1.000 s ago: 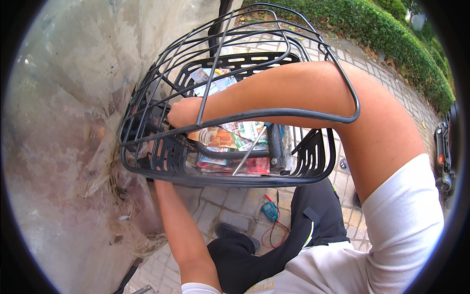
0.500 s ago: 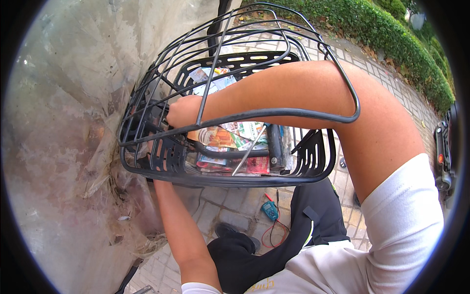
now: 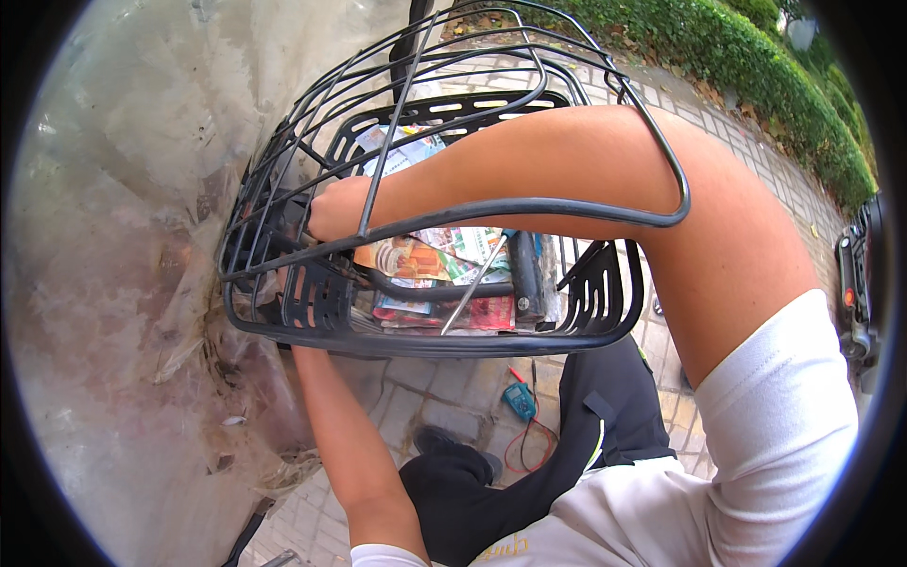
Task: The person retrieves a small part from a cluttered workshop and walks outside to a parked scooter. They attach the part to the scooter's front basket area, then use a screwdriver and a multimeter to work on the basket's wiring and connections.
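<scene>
A black wire-and-plastic basket with its wire lid fills the middle of the view. My right arm passes beneath the lid wires, and my right hand is closed at the basket's left end, against dark parts. Its fingertips are hidden, and I cannot make out what they grip. From below, my left forearm reaches up behind the basket's lower left corner, where the fingers are concealed. Inside lie printed papers, a screwdriver with a metal shaft, and a black U-shaped lock.
A cloudy, torn plastic sheet hangs along the left side. On the paving below lies a teal multimeter with red and black leads. A green hedge runs along the upper right; part of a dark vehicle stands at the right edge.
The basket and its contents appear slightly further left and up in view. My right hand has shifted the same way, staying closed at the basket's left end.
</scene>
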Tool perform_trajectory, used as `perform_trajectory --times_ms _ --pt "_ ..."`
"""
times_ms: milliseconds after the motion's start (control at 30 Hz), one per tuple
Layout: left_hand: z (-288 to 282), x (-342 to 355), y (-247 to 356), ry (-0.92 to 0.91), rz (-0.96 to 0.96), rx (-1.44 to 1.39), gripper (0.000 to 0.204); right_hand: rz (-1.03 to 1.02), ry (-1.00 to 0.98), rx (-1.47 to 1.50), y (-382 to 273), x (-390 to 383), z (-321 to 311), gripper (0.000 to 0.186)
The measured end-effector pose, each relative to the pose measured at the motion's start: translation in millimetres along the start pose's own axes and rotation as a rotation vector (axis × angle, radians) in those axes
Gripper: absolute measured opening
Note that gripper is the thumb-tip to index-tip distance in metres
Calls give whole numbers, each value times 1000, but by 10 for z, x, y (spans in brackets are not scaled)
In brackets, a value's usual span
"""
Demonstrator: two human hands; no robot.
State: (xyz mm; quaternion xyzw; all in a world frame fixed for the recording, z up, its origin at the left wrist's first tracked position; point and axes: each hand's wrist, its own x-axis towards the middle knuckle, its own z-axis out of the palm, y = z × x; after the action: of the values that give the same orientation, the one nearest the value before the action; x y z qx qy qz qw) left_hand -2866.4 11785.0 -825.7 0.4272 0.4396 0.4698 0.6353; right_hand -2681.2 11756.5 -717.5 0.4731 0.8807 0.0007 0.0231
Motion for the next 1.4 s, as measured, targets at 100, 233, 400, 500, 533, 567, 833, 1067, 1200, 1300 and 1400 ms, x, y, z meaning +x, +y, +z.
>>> perform_trajectory --times_ms 100,233,400,500,533,567,833,1067,1200,1300,1400 --pt "8 2 12 3 5 1 35 -54 -18 -51 10 3 -15 24" --pt "29 -2 33 3 17 -1 34 -230 -32 -176 -16 -64 -192 22" --pt "92 -5 67 2 18 10 33 -172 -358 -239 -86 -687 -590 26" --pt "138 -14 99 4 20 27 33 -114 -691 -95 -54 -1148 -635 33" --pt "155 -16 111 4 21 31 33 -162 -811 -87 -39 -1237 -605 36" --pt "172 -18 123 1 26 36 33 -149 -820 -74 -21 -1289 -568 36" --pt "255 -9 175 -8 41 50 32 -67 -550 234 214 -1141 -424 31" --pt "287 -20 191 -16 38 52 31 26 -102 -101 221 -953 -666 25" --pt "287 -27 195 -9 40 52 31 128 -197 -32 174 -716 -772 21" --pt "294 -23 201 -17 45 56 30 105 -96 64 193 -579 -660 21" --pt "299 -28 202 -17 47 53 30 74 -135 -41 232 -507 -550 21"
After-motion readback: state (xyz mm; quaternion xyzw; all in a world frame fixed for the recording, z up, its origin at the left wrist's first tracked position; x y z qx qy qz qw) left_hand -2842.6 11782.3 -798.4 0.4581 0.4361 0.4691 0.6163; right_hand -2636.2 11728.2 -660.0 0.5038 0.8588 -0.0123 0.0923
